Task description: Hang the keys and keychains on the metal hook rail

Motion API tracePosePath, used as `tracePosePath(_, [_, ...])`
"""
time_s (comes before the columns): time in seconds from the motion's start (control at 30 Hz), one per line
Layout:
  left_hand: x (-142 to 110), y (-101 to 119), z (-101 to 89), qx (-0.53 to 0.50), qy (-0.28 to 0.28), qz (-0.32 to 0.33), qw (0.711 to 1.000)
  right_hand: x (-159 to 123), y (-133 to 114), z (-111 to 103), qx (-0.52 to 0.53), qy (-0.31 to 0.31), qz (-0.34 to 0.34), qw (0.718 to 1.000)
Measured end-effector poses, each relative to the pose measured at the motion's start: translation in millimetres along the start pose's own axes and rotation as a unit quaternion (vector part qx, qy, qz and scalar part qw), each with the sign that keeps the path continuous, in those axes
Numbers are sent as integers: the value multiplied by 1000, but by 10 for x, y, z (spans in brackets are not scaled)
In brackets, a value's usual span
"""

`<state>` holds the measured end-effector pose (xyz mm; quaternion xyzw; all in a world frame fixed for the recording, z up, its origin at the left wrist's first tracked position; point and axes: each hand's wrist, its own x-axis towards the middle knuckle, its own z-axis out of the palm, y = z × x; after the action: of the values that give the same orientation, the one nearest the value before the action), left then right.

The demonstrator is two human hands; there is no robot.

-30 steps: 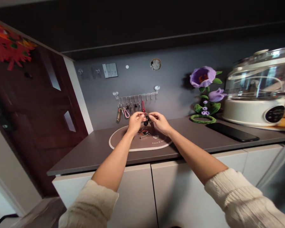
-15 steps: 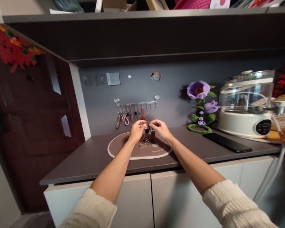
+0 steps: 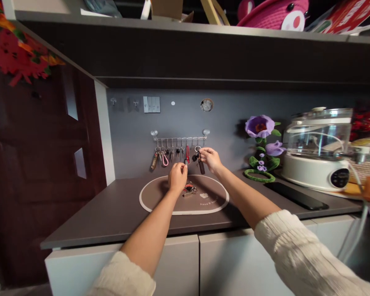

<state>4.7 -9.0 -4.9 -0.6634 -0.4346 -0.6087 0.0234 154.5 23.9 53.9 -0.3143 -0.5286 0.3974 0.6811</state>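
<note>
Right hand: the right hand grasps a key bunch between its fingertips, near the right end of the hook rail; whether its ring is on a hook, I cannot tell.
Left hand: the left hand has its fingers drawn together just below the red strap; whether they grip anything, I cannot tell.
Change: the hands have parted; both were at the bunch a moment ago, and now only the right has it, up beside the hooks.
Rail: other keys hang from its left and middle, with a pink loop among them.
Mat: more keys lie on the oval mat, on the bench.
Right side: a purple flower, a black phone and a clear-topped appliance.
</note>
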Motion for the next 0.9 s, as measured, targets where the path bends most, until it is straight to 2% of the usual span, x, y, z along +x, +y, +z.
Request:
tracePosePath(0.23, [-13,-35,-10,58,22,-17,998,325,11,139,4,58,45,997])
tracePosePath(0.53, [-9,-30,-11,90,14,-24,996,583,89,297,6,123,73,990])
tracePosePath(0.9, [-3,-28,-23,106,3,-31,994,729,197,289,-45,159,71,984])
